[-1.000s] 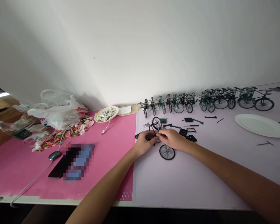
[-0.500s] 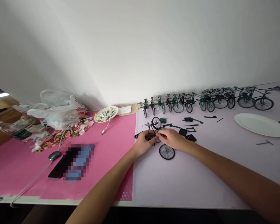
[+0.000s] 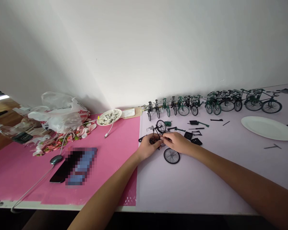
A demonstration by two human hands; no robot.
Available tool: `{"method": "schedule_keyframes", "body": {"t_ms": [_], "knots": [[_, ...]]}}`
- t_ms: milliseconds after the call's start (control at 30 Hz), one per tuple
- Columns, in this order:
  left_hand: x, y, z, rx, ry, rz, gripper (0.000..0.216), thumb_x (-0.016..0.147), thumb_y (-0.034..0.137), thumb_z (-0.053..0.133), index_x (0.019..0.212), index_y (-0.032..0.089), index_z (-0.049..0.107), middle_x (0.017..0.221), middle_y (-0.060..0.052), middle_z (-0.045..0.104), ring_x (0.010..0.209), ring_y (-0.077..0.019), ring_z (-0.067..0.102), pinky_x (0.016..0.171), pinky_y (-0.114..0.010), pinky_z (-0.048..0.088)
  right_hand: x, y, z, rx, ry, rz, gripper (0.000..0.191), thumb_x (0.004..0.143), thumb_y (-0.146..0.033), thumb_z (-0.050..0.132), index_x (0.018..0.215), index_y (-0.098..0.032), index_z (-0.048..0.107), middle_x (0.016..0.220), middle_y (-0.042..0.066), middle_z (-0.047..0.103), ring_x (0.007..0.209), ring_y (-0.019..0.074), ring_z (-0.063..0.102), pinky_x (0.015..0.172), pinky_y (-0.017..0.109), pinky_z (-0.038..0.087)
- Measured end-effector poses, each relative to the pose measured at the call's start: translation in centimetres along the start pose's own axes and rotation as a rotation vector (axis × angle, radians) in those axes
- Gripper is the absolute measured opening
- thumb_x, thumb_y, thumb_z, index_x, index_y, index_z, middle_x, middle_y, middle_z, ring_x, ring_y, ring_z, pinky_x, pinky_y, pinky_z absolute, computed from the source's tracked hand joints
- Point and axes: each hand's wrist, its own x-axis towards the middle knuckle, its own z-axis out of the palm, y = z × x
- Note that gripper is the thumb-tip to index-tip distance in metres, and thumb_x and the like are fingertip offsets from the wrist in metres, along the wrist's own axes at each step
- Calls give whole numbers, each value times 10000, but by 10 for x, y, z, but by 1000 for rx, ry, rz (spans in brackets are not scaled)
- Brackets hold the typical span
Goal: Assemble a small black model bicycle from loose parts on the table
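Observation:
My left hand (image 3: 148,147) is closed round the frame of a black model bicycle (image 3: 155,131), whose one fitted wheel points away from me. Against the same bicycle, my right hand (image 3: 174,140) has its thumb and fingers pinched together close to the left fingertips. Whatever small part lies in that pinch is hidden. A loose spoked wheel (image 3: 172,156) lies flat on the table just below the right hand. Beyond my hands, black and green plastic parts (image 3: 196,141) are scattered, among them a green frame piece (image 3: 203,124) and a green box-like piece (image 3: 168,123).
Finished-looking model bicycles (image 3: 252,100) stand in a row along the wall. A white oval plate (image 3: 268,127) sits at right, near a T-shaped tool (image 3: 273,146). On the pink sheet (image 3: 105,172) lie a phone (image 3: 66,169), a mouse-shaped object (image 3: 56,159), a parts dish (image 3: 109,117) and plastic bags (image 3: 60,113).

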Motion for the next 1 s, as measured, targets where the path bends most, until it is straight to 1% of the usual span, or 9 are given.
{"method": "schedule_keyframes", "body": {"t_ms": [300,533,700,1000], "knots": [[0,-1,0,1,-3,1,202,904,349,656,959,154,645,800,-37,688,717,-139,634,706,-272,499,1,1,0,-7,-7,6,280,965,-285,518,695,-211,502,638,-9,551,574,135,469,553,249,314],[0,0,0,7,-9,5,169,902,316,647,952,154,641,797,-40,688,708,-140,635,695,-272,498,0,1,0,2,-7,6,277,966,-296,514,703,-213,494,630,-10,552,561,134,469,545,252,316],[1,1,1,5,0,-19,166,892,305,645,953,151,636,794,-41,685,695,-138,631,669,-268,486,1,1,1,0,-1,-4,279,966,-291,509,698,-213,497,640,-4,565,574,139,483,553,256,321],[1,1,0,20,-13,-8,195,899,341,641,948,152,640,794,-42,692,701,-140,635,678,-268,501,1,1,0,-17,-12,-4,265,963,-277,518,706,-212,506,636,-6,557,575,140,478,560,260,320]]}}
